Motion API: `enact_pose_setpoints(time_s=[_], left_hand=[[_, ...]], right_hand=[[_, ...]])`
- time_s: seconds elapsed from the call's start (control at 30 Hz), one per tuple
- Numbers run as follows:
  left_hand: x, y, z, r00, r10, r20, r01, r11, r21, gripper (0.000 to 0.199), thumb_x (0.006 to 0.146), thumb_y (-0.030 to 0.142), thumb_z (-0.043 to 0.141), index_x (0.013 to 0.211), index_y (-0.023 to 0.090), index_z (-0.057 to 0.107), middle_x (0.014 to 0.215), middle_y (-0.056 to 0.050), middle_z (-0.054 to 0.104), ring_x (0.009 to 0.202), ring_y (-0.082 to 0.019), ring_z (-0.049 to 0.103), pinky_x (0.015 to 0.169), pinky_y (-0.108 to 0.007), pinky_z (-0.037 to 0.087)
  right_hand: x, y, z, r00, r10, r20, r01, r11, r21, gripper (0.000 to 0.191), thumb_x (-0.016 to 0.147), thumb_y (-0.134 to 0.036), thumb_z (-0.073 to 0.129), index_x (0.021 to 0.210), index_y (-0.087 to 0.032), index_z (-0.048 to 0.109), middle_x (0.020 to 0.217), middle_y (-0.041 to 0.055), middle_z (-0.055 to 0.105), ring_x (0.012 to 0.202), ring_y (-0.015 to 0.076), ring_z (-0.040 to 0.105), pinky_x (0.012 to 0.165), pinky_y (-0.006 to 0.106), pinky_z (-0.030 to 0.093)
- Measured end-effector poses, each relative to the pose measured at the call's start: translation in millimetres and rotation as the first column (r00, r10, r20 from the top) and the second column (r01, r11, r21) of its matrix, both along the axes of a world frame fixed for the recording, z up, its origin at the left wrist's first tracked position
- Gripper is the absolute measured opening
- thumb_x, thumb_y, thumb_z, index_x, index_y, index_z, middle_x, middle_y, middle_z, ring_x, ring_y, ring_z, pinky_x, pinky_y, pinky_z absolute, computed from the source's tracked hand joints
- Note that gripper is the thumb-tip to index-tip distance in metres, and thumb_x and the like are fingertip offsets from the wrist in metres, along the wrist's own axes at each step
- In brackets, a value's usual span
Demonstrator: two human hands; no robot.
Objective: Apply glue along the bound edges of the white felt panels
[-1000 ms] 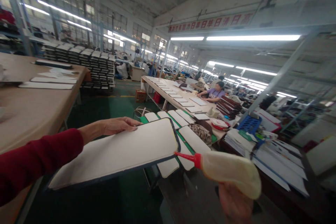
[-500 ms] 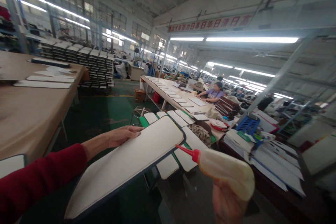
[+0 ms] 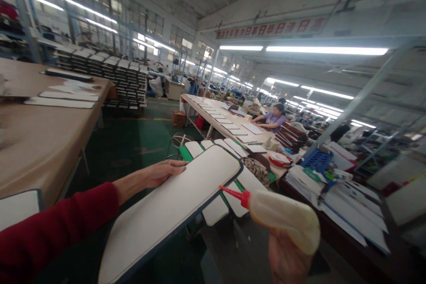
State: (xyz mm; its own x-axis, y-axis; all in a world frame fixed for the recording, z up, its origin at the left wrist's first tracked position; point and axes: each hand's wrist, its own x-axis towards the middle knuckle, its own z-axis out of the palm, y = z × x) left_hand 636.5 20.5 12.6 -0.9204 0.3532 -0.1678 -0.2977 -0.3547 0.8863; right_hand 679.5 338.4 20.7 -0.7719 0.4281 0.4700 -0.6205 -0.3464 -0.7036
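My left hand (image 3: 163,173) grips the far long edge of a white panel with a dark border (image 3: 169,199); the thumb is on top and the other fingers are partly hidden. The panel is held tilted in the air, its far end rounded at the corners. My right hand (image 3: 288,253) is closed around a translucent glue bottle (image 3: 286,217) with yellowish contents and a red pointed nozzle. The nozzle's tip is at the panel's near edge, close to the far corner; whether it touches, I cannot tell.
Similar white panels (image 3: 216,208) lie on a green-edged surface beyond. A long table (image 3: 203,95) carries a row of panels, with a co-worker (image 3: 274,117) seated beside it. A brown-covered table (image 3: 43,137) stands left. At right are a blue basket (image 3: 317,159) and stacked sheets (image 3: 356,213).
The nozzle tip has slid along the panel's near edge, away from the far corner. The panel has shifted slightly right in view, still in my left hand.
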Motion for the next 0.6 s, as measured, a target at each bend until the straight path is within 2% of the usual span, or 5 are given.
enact_pose_setpoints(time_s=[0.13,0.33,0.47,0.6], left_hand=[[-0.8,2.8,2.6,1.000,0.014,0.012,-0.014,0.999,0.032,0.057,0.060,0.026,0.080,0.114,0.015,0.062,0.099,-0.010,0.071,0.082,-0.022,0.068,0.073,-0.029,0.054],[-2.5,6.8,9.5,0.997,0.065,0.042,-0.066,0.997,0.027,0.057,0.059,0.025,0.080,0.112,0.014,0.063,0.096,-0.010,0.071,0.080,-0.022,0.068,0.070,-0.028,0.053],[-4.6,10.2,12.4,0.994,0.100,0.044,-0.101,0.994,0.026,0.056,0.058,0.025,0.081,0.109,0.012,0.064,0.094,-0.011,0.072,0.079,-0.022,0.068,0.069,-0.029,0.054],[-8.1,13.4,15.0,0.985,0.152,0.077,-0.154,0.988,0.016,0.051,0.058,0.023,0.081,0.105,0.012,0.065,0.089,-0.010,0.072,0.074,-0.021,0.068,0.067,-0.031,0.055]], right_hand=[[-2.0,0.0,-3.8,1.000,0.001,0.001,-0.001,1.000,0.019,0.041,0.057,-0.014,0.075,0.094,-0.027,0.066,0.087,-0.0035,0.069,0.079,0.0144,0.061,0.071,0.029,0.054],[-2.6,-2.8,-6.7,0.998,0.062,0.007,-0.062,0.998,-0.005,0.045,0.059,-0.012,0.074,0.099,-0.029,0.065,0.101,-0.0059,0.068,0.092,0.0138,0.062,0.072,0.024,0.054],[-3.1,-3.2,-9.1,0.995,0.095,0.022,-0.094,0.995,-0.018,0.049,0.058,-0.012,0.074,0.101,-0.033,0.064,0.098,-0.0091,0.069,0.091,0.0123,0.063,0.071,0.022,0.055],[-4.3,0.5,-16.3,0.997,0.068,0.025,-0.070,0.994,0.089,0.045,0.061,-0.017,0.074,0.102,-0.031,0.063,0.101,-0.0061,0.068,0.090,0.0146,0.064,0.071,0.024,0.055]])
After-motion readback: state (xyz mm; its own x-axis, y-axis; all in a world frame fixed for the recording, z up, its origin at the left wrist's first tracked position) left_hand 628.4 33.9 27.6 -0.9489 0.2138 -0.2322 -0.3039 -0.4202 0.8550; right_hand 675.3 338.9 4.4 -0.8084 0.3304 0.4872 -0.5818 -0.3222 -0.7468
